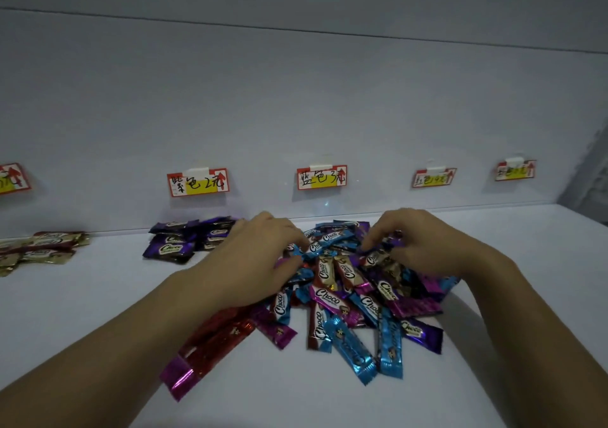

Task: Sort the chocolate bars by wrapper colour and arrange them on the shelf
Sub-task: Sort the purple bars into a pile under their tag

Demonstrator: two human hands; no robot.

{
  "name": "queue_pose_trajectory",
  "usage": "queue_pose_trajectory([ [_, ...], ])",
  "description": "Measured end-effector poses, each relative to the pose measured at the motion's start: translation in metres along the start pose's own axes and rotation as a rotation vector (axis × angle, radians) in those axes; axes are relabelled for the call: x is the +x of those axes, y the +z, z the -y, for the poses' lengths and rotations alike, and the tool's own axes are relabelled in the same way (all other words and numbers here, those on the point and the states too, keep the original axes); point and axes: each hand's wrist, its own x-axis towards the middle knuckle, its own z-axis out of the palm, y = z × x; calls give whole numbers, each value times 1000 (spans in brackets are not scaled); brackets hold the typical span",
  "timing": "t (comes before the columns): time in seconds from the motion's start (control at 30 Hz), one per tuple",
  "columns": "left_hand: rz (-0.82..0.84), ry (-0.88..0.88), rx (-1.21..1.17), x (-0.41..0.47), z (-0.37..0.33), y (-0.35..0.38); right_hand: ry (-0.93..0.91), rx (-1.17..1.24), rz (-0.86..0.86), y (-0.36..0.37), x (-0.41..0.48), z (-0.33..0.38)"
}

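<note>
Surface: a white shelf in dim light, meeting a pale back wall that carries a row of red-and-yellow price tags.
Heap: the pile of bars sits mid-shelf, with blue, purple, magenta, red and gold wrappers crossing at every angle.
Left: the left hand rests on the far left side of the pile, fingers curled. Its thumb and fingertips pinch one end of a blue bar.
Held bar: it lies on top of the heap between the two hands. Its long axis runs roughly left to right, and the free end points toward the right hand.
Right: the right hand is on the far right side of the pile, its curled fingertips pushed down among the wrappers. I cannot tell whether it holds a bar.
Near edge: the red bars lie under the left forearm, slanting from far right to near left. The two front blue bars point roughly toward the viewer.
Sorted, purple: the purple bars are grouped by the back wall, just left of the left hand, mostly lying crosswise.
Sorted, gold: the gold bars are at the far left, well apart from both hands and also lying crosswise.
</note>
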Motion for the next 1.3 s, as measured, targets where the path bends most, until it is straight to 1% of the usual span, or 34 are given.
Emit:
queue_pose_trajectory([
  [0.07,4,30,-12,14,-16,1,-16,-26,136,-2,-3,-2],
  [0.1,5,39,-7,21,-24,3,-18,-30,161,-2,-4,-2],
  [0.17,8,54,-42,36,-39,7,-18,-21,125,-2,-4,-3],
  [0.27,42,34,-164,53,-55,14,8,-39,73,-5,-5,-8],
  [0.4,177,15,-61,58,-56,22,25,-46,70,-5,-6,-11],
  [0.5,217,-10,-32,57,-49,22,4,-11,62,-6,-6,-12],
  [0.57,223,-14,-35,57,-47,23,-34,62,70,-7,-7,-10],
  [0.63,198,2,-44,58,-48,26,-63,107,123,-7,-9,-6],
  [0.73,181,19,-71,63,-52,32,-51,64,179,-5,-11,-2],
  [0.93,136,-50,-217,71,-49,38,-72,189,145,-11,-12,-7],
  [1.07,74,-35,-182,69,-49,41,-127,257,107,-11,-11,-9],
  [1.17,-13,-38,-159,65,-48,43,-152,386,77,-13,-12,-10],
  [1.3,-159,-67,-214,56,-39,34,-193,580,32,-15,-14,-8],
])
